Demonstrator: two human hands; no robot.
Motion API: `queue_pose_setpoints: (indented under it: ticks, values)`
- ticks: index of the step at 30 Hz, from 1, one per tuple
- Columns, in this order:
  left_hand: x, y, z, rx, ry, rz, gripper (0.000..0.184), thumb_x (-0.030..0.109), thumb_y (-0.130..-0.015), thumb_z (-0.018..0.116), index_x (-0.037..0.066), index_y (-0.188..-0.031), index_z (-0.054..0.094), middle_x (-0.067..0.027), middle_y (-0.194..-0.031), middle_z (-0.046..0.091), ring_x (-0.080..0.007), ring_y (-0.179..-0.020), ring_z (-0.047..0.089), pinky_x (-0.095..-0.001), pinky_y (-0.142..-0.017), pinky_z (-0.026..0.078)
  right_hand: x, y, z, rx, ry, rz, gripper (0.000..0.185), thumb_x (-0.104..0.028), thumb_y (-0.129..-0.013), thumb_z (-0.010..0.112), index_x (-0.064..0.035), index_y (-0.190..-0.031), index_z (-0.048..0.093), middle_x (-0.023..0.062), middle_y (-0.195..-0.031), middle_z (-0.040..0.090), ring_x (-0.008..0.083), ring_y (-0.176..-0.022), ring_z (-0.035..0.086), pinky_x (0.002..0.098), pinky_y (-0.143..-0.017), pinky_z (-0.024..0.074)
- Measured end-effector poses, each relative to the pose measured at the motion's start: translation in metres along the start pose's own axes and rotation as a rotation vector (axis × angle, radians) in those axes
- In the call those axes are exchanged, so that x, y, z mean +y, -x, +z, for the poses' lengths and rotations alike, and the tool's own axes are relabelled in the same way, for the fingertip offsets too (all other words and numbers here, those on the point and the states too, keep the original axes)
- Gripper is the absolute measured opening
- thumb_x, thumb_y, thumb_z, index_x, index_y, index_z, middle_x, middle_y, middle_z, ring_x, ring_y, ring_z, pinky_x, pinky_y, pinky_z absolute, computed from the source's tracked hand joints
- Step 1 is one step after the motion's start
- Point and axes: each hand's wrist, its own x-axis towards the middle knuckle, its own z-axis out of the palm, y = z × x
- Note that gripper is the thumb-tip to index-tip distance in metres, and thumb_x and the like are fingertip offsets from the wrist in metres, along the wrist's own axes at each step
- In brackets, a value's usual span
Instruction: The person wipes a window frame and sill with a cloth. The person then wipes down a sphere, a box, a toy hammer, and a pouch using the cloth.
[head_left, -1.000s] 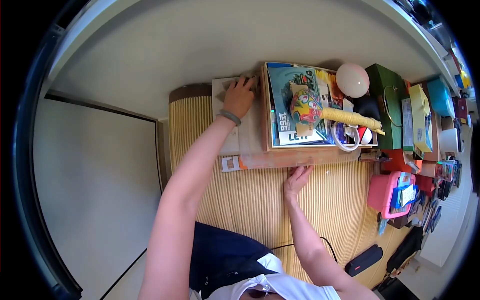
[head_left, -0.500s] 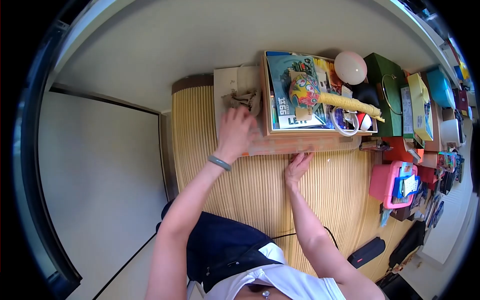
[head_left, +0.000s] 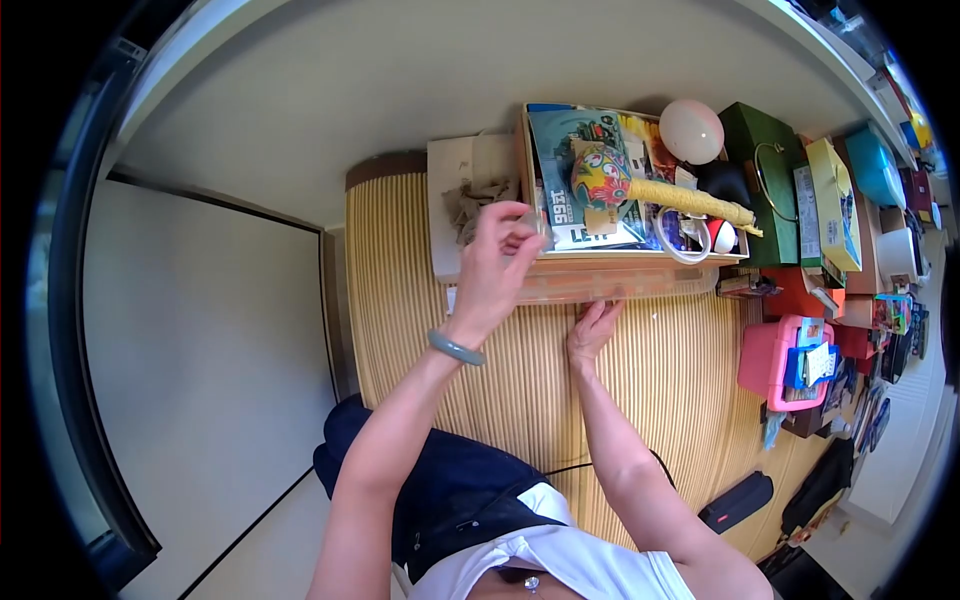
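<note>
My left hand [head_left: 492, 265] is raised at the left front corner of a cardboard box [head_left: 640, 262]. Its thumb and fingers are pinched around something small and translucent that I cannot make out. Behind the hand, a crumpled grey-brown thing [head_left: 478, 203] lies on a pale flat carton [head_left: 452, 165]. My right hand [head_left: 592, 332] grips the front edge of a low clear plastic box [head_left: 660, 286], its fingertips partly hidden there. The cardboard box, just above the plastic one, holds books [head_left: 560, 210], a patterned round-headed stick with a yellow handle [head_left: 690, 198] and a white ring [head_left: 660, 235].
Everything stands on a ribbed bamboo mat [head_left: 520, 400]. To the right are a white-pink ball [head_left: 691, 131], a green box [head_left: 760, 185], a pink bin [head_left: 765, 365] and a dark pencil case [head_left: 737, 503]. A pale wall [head_left: 400, 80] runs behind.
My left hand has moved right, from over the flat carton to the cardboard box's corner, and its fingers are now pinched. My right hand stays at the plastic box.
</note>
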Motion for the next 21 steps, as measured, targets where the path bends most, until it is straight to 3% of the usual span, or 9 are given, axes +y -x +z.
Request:
queue_pose_setpoints:
  ticks: [4, 6, 8, 11, 13, 16, 17, 19, 21]
  values:
    - [0.018, -0.011, 0.008, -0.043, -0.009, -0.078, 0.03, 0.011, -0.095, 0.057, 0.003, -0.123, 0.052, -0.0034, -0.084, 0.065, -0.0096, -0.072, 0.059, -0.0231, -0.068, 0.05, -0.005, -0.001, -0.001, -0.01, 0.007, 0.023, 0.054, -0.022, -0.097, 0.044, 0.0019, -0.143, 0.029, 0.0232, -0.1, 0.063, 0.0335, -0.079, 0.061, 0.0396, -0.069, 0.048]
    - [-0.004, -0.024, -0.006, 0.209, -0.116, -0.073, 0.031, 0.011, -0.095, 0.056, 0.003, -0.125, 0.053, -0.0034, -0.085, 0.065, -0.009, -0.073, 0.059, -0.0225, -0.065, 0.05, -0.005, -0.001, 0.0, 0.004, 0.033, -0.003, 0.054, -0.022, -0.097, 0.044, 0.0022, -0.143, 0.029, 0.0238, -0.101, 0.063, 0.0349, -0.08, 0.062, 0.0401, -0.07, 0.048]
    - [-0.034, -0.042, -0.026, 0.345, -0.053, -0.043, 0.031, 0.011, -0.091, 0.059, 0.002, -0.12, 0.056, -0.0104, -0.079, 0.067, -0.0152, -0.068, 0.063, -0.0316, -0.064, 0.051, -0.002, 0.001, 0.002, 0.019, 0.058, -0.025, 0.054, -0.022, -0.097, 0.044, 0.0024, -0.143, 0.029, 0.0243, -0.102, 0.063, 0.0362, -0.082, 0.062, 0.0406, -0.071, 0.048]
    - [-0.083, -0.052, -0.042, 0.085, -0.45, -0.223, 0.03, 0.012, -0.088, 0.061, 0.0, -0.115, 0.058, -0.0173, -0.08, 0.067, -0.0263, -0.074, 0.067, -0.0378, -0.067, 0.052, 0.0, -0.002, 0.0, 0.008, 0.029, -0.067, 0.053, -0.022, -0.097, 0.043, 0.0028, -0.142, 0.029, 0.0256, -0.103, 0.063, 0.0392, -0.084, 0.062, 0.0419, -0.072, 0.0482]
    - [-0.107, -0.054, -0.046, -0.046, -0.6, -0.235, 0.027, 0.013, -0.084, 0.062, -0.003, -0.105, 0.062, -0.0244, -0.082, 0.065, -0.0392, -0.081, 0.065, -0.045, -0.071, 0.052, -0.005, 0.0, 0.001, 0.015, 0.027, -0.044, 0.052, -0.022, -0.098, 0.043, 0.0033, -0.142, 0.03, 0.0263, -0.103, 0.063, 0.04, -0.085, 0.062, 0.0423, -0.074, 0.0482]
    - [-0.102, -0.043, -0.054, -0.084, -0.779, -0.138, 0.022, 0.015, -0.082, 0.064, -0.004, -0.093, 0.064, -0.0271, -0.081, 0.064, -0.0446, -0.08, 0.062, -0.049, -0.074, 0.051, -0.007, -0.001, 0.001, 0.054, 0.072, -0.149, 0.052, -0.023, -0.098, 0.043, 0.0031, -0.141, 0.031, 0.0266, -0.103, 0.062, 0.0393, -0.086, 0.062, 0.0418, -0.075, 0.0482]
    - [-0.101, -0.032, -0.059, -0.075, -0.782, -0.138, 0.022, 0.015, -0.082, 0.064, -0.004, -0.093, 0.064, -0.0271, -0.081, 0.064, -0.0446, -0.08, 0.062, -0.049, -0.074, 0.051, -0.005, 0.0, 0.003, 0.05, 0.066, -0.153, 0.052, -0.023, -0.098, 0.043, 0.0031, -0.141, 0.031, 0.0266, -0.103, 0.062, 0.0393, -0.086, 0.062, 0.0418, -0.075, 0.0482]
    - [-0.098, 0.001, -0.066, -0.326, -0.977, 0.013, 0.024, 0.019, -0.083, 0.062, -0.005, -0.084, 0.064, -0.0238, -0.073, 0.064, -0.0388, -0.068, 0.062, -0.0439, -0.064, 0.051, 0.001, -0.001, 0.006, 0.111, 0.038, -0.196, 0.053, -0.029, -0.1, 0.043, 0.0036, -0.14, 0.033, 0.0162, -0.089, 0.059, 0.0241, -0.072, 0.054, 0.035, -0.067, 0.045]
    - [-0.072, 0.03, -0.082, -0.697, -0.829, -0.015, 0.023, 0.02, -0.083, 0.064, -0.003, -0.083, 0.065, -0.0215, -0.072, 0.064, -0.0356, -0.068, 0.063, -0.0422, -0.063, 0.05, -0.002, -0.001, 0.002, 0.053, 0.036, -0.143, 0.052, -0.027, -0.099, 0.043, 0.0031, -0.141, 0.032, 0.0206, -0.093, 0.061, 0.0297, -0.076, 0.058, 0.0376, -0.069, 0.0465]
